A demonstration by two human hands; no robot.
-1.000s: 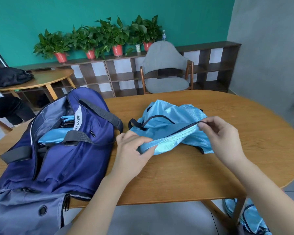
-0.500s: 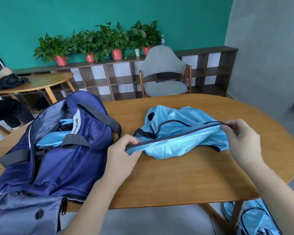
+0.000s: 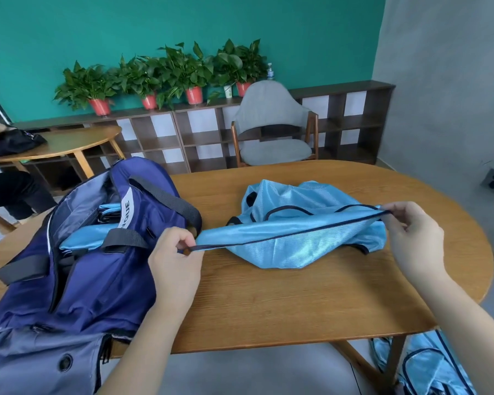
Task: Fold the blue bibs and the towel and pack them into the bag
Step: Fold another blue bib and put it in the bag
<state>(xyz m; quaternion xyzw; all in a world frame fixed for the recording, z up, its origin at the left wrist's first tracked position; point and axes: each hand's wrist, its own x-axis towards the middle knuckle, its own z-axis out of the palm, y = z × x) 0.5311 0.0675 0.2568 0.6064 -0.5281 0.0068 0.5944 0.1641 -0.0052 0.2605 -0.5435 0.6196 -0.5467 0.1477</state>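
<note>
A light blue bib (image 3: 303,240) with dark trim lies crumpled on the wooden table (image 3: 268,303). Its trimmed edge is stretched taut just above the tabletop between my hands. My left hand (image 3: 177,258) pinches one end of that edge beside the bag. My right hand (image 3: 414,238) pinches the other end over the table's right side. The navy bag (image 3: 92,275) lies open at the left, with folded blue bibs (image 3: 83,238) inside it. No towel is in view.
More blue bibs (image 3: 428,366) lie on the floor under the table's right corner. A grey chair (image 3: 271,129) stands behind the table, before a low shelf (image 3: 200,135) with potted plants. A second table (image 3: 69,143) with a black bag stands at the far left.
My hands have moved apart, the left toward the bag and the right further right, pulling the bib's trimmed edge into a straight taut line.
</note>
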